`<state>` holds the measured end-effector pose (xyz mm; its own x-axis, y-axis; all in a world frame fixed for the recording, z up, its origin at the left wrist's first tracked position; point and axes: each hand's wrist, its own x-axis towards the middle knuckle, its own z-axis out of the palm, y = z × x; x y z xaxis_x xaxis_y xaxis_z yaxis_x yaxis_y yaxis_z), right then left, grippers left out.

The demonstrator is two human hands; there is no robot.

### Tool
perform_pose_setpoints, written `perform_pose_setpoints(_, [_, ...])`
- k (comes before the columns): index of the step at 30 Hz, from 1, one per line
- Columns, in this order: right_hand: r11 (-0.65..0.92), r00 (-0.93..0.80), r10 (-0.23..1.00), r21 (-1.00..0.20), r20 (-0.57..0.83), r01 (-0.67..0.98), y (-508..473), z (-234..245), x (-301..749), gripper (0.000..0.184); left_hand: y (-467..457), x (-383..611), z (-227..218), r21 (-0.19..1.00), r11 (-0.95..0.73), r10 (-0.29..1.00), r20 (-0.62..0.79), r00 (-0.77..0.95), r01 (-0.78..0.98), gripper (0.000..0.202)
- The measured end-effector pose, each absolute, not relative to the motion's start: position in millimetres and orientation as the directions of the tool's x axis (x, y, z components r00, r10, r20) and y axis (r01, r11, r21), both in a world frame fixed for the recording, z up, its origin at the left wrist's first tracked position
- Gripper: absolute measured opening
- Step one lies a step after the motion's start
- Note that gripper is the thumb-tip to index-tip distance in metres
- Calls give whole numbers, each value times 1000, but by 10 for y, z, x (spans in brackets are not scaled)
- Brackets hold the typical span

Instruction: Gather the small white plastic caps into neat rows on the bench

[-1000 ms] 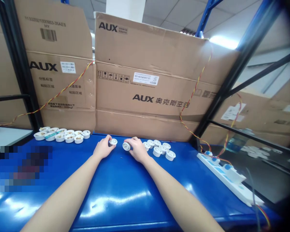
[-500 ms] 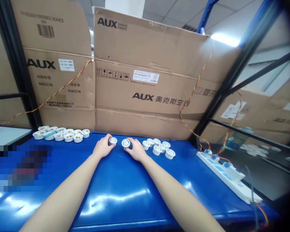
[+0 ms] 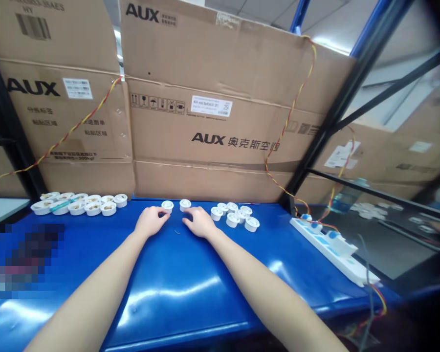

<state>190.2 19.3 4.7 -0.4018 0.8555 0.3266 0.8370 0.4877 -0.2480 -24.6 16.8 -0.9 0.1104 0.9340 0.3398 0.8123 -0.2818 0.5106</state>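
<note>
Two small white round cups stand side by side on the blue table (image 3: 176,274) near its back edge: the left cup (image 3: 167,205) and the right cup (image 3: 185,204). My left hand (image 3: 151,221) rests on the table with loosely bent fingers, its fingertips just short of the left cup and holding nothing. Just behind the right cup, my right hand (image 3: 198,221) lies palm down with its fingers spread, also holding nothing. A cluster of several more white cups (image 3: 234,216) sits right of my right hand.
A row of several white cups with brownish contents (image 3: 78,204) stands at the back left. Large cardboard boxes (image 3: 220,122) wall off the back. A white power strip (image 3: 330,247) with red-yellow wires lies at the right, beside a dark frame post (image 3: 326,132).
Both hands held a cup tilted in their fingers; now the two cups stand on the table and the hands have drawn back slightly. The view has tipped down and right.
</note>
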Motion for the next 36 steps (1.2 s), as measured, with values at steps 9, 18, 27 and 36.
perform_pose_setpoints(9, [354, -255, 846, -136, 468, 925, 194, 180, 2061, 44, 235, -272, -93, 471, -380, 906, 364, 217, 796, 30])
perform_pose_setpoints(18, [23, 61, 953, -271, 298, 962, 416, -19, 2308, 65, 188, -246, -52, 437, -390, 906, 337, 255, 811, 25])
perform_pose_setpoints(27, [621, -511, 770, -263, 382, 738, 309, 119, 2228, 60, 187, -242, -59, 420, -400, 898, 357, 257, 815, 28])
perform_pose_setpoints(36, [462, -339, 880, -438, 332, 771, 311, 34, 2111, 64, 201, -183, -59, 404, -524, 841, 388, 378, 750, 57])
